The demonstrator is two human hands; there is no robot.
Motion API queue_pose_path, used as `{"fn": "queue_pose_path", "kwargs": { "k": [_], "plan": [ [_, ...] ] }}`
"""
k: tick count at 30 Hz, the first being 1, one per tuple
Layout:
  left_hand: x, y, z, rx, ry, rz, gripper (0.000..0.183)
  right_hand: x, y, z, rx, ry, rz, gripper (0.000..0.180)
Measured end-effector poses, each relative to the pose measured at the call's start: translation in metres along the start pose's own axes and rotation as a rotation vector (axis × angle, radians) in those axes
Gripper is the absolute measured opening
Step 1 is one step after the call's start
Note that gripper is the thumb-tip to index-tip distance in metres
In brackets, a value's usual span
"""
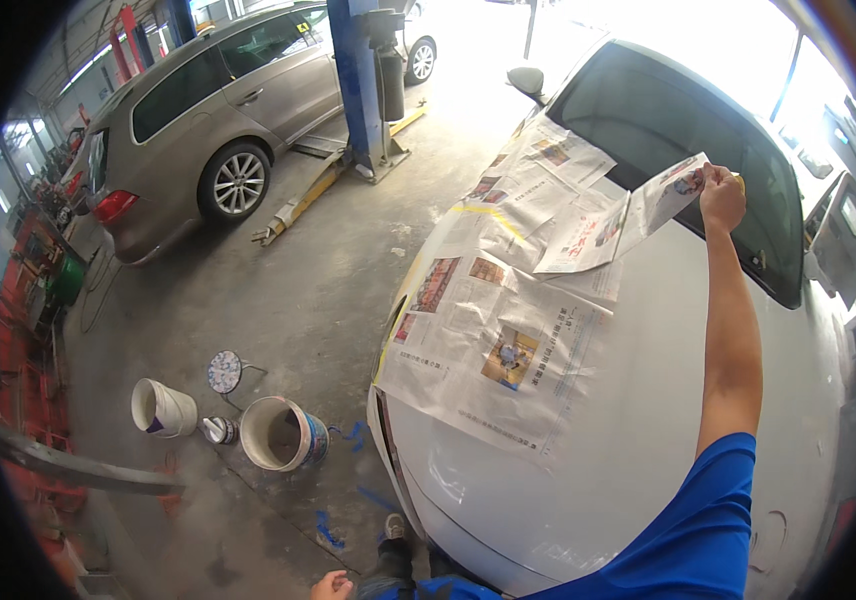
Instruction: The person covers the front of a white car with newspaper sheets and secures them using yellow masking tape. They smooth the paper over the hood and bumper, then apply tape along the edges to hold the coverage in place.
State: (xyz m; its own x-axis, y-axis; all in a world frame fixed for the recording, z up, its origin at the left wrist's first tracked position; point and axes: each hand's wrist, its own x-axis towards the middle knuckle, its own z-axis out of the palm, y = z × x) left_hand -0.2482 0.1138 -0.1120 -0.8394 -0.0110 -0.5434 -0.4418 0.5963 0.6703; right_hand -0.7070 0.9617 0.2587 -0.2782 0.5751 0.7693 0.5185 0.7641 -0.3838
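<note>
My right hand (723,199) reaches out over the bonnet and grips the upper corner of a folded newspaper sheet (657,214), lifting it near the windscreen (687,112). Something yellow, perhaps a tape roll, shows beside that hand, mostly hidden by it. Below the lifted sheet, more newspaper (447,352) covers one side of the white car's bonnet (653,420). Yellow masking tape (499,220) runs along part of the paper near the fender. At the bottom edge, my left hand (334,585) hangs low beside my leg, partly cut off, with no object visible in it.
On the floor stand a white bucket (180,411), a larger bucket (254,427), a small can (219,430) and a round stool (225,371). Blue tape scraps (329,529) lie near my shoe. A blue lift post (357,82) stands beside a brown station wagon (195,120).
</note>
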Motion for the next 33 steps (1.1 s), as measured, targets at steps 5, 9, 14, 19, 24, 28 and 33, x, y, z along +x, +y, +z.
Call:
{"fn": "queue_pose_path", "kwargs": {
  "k": [5, 9, 14, 19, 24, 28, 33],
  "plan": [
    [0.053, 0.029, -0.017, 0.173, -0.118, 0.111, 0.037, 0.033, -0.017, -0.092, 0.141, -0.061, -0.229, 0.035],
    [0.086, 0.081, -0.033, 0.084, -0.104, 0.285, 0.036, 0.001, -0.086, -0.198, 0.276, -0.45, -0.347, 0.029],
    [0.132, 0.174, -0.054, -0.08, -0.194, 0.468, 0.044, -0.116, -0.174, -0.325, 0.457, -0.861, -0.499, 0.017],
    [0.148, 0.269, -0.06, -0.346, -0.462, 0.629, 0.075, -0.218, -0.216, -0.441, 0.475, -1.299, -0.64, 0.008],
    [0.131, 0.32, -0.026, -0.432, -0.641, 0.858, 0.101, -0.264, -0.204, -0.515, 0.477, -1.251, -0.768, 0.014],
    [0.098, 0.328, -0.003, -0.613, -1.022, 0.773, 0.097, -0.274, -0.163, -0.554, 0.365, -1.105, -0.552, 0.012],
    [0.07, 0.296, 0.021, -0.745, -1.362, 0.614, 0.052, -0.274, -0.075, -0.568, 0.267, -0.914, -0.256, 0.012]
  ]
}}
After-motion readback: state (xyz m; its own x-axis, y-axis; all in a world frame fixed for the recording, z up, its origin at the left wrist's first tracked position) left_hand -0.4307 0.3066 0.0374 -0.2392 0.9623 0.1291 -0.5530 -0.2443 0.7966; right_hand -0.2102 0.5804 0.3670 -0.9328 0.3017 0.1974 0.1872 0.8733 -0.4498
